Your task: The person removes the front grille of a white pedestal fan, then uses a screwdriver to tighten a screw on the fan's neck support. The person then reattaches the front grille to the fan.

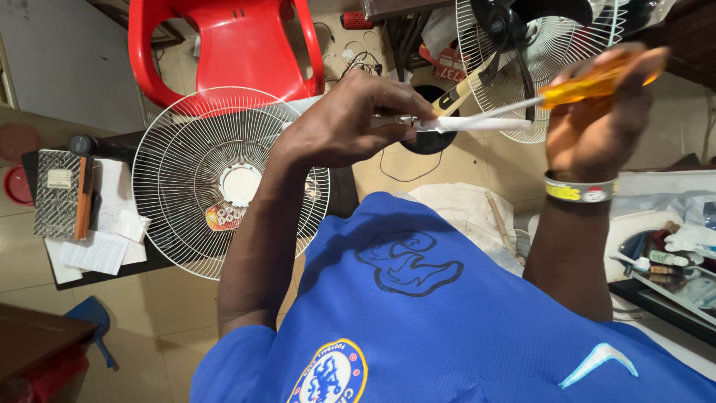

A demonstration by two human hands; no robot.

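Observation:
My left hand [350, 119] is raised in front of me and grips a slim white plastic part [477, 125] that sticks out to the right. My right hand [597, 119] is closed on a screwdriver with a clear orange handle [589, 83]. Its metal shaft [496, 110] points left and meets the white part near my left fingers. A printed wristband [580, 189] circles my right wrist. My blue shirt [418, 313] fills the lower frame.
A white wire fan guard [186, 186] lies on a dark low table [89, 277] at left, beside a notebook [58, 192] and loose papers. A red plastic chair [231, 45] stands behind it. A fan with black blades [522, 45] stands beyond my hands. A tray of small items [664, 261] sits at right.

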